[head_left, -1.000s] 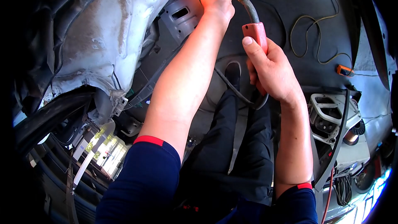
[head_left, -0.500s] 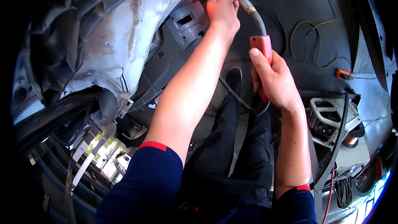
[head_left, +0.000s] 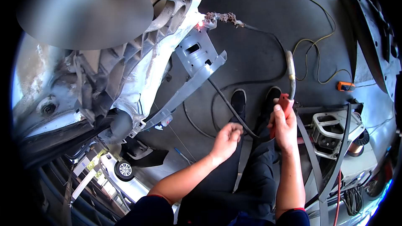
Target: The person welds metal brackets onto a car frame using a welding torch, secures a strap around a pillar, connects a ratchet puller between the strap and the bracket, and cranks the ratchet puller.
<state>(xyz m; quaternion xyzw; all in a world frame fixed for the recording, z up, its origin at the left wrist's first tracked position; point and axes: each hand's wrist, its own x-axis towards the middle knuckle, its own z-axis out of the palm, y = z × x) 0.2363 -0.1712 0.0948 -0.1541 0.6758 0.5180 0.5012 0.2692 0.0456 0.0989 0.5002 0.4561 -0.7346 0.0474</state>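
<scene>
Bodywork (head_left: 161,69) fills upper L of frame, white paint scuffed, part lost behind a blurred oval. Grey rail (head_left: 184,92) slants up L of ctr, w/ a grey plate (head_left: 193,50) by its upper stretch. Glowing spot (head_left: 200,24) is just above the plate; looks hot, so a bare finger there could get burnt. Brown crusty clump (head_left: 222,17) is just R of the glow; if its hold's poor, a tug on the thin cable (head_left: 268,32) trailing from it could pull it loose.

My L hand (head_left: 227,140), lower ctr, has fingers curled, nothing visible in them; can't tell if it's fully closed. Black hose (head_left: 234,115) runs near it, past my shoes (head_left: 238,101): a careless step could snag it and yank the torch (head_left: 292,83).

My R hand (head_left: 285,127), R of ctr, is wrapped round the torch's red handle (head_left: 286,102); bent neck points to top of frame, well apart from the bodywork. Accidental squeeze might set it off mid-air, I'd guess. Yellow lead (head_left: 320,58) loops further R, down to an orange box (head_left: 345,86); torch tip's near that lead, so if it's hot, swinging R might scorch the insulation.
</scene>
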